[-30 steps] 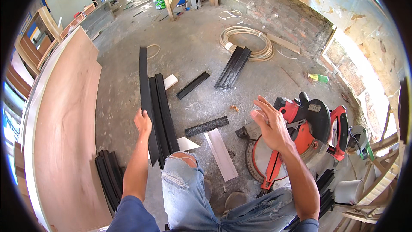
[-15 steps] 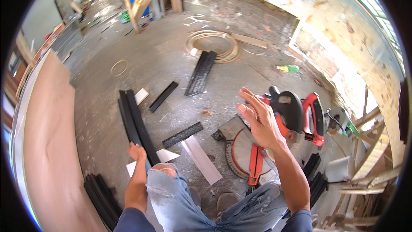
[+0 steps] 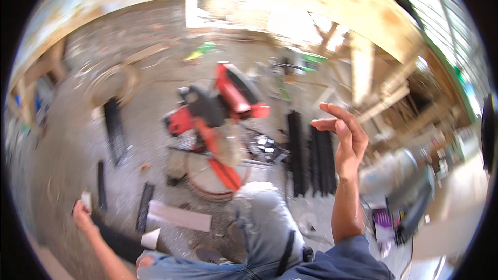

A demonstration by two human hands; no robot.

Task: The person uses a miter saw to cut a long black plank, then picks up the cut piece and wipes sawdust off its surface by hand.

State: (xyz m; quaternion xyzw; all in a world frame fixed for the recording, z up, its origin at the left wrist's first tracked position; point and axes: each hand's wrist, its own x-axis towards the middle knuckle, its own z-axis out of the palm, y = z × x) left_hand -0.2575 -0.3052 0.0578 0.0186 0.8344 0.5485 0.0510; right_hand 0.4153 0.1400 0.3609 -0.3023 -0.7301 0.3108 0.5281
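My right hand (image 3: 350,142) is raised in the air, its fingers spread and bent a little, with nothing between them. Beyond it on the floor lie long black ribbed strips (image 3: 322,161). Low at the left, my left hand (image 3: 83,217) is beside a long black strip (image 3: 120,239); blur hides whether the fingers grip it. A small white offcut (image 3: 86,200) shows by those fingertips. In front of my knees stands a red and black miter saw (image 3: 224,173) with a round base.
Shorter black pieces (image 3: 144,207) and a pale flat board (image 3: 179,215) lie near my feet. A coiled hose (image 3: 129,85) is at the far left, near a brick wall (image 3: 104,41). Timber props (image 3: 362,67) and clutter stand to the right.
The view has swung to the right, so the saw now sits nearer the middle and the black strips at right show more fully. My right hand stays raised and open.
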